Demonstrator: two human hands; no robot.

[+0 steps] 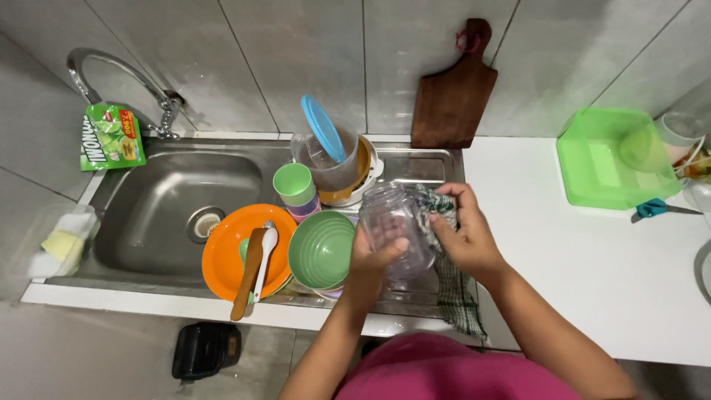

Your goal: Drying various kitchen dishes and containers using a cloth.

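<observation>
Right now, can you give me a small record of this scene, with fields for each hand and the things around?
left hand: holds a clear glass jar
right hand: presses a checked cloth against the jar
beside the jar: green bowl, orange plate with a white spoon
sink: steel basin, left of the dishes
counter: white, bears a green tub
wall: wooden cutting board leaning

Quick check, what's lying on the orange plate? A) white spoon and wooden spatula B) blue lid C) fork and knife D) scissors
A: a white spoon and a wooden spatula lie side by side across the orange plate next to the sink.
</observation>
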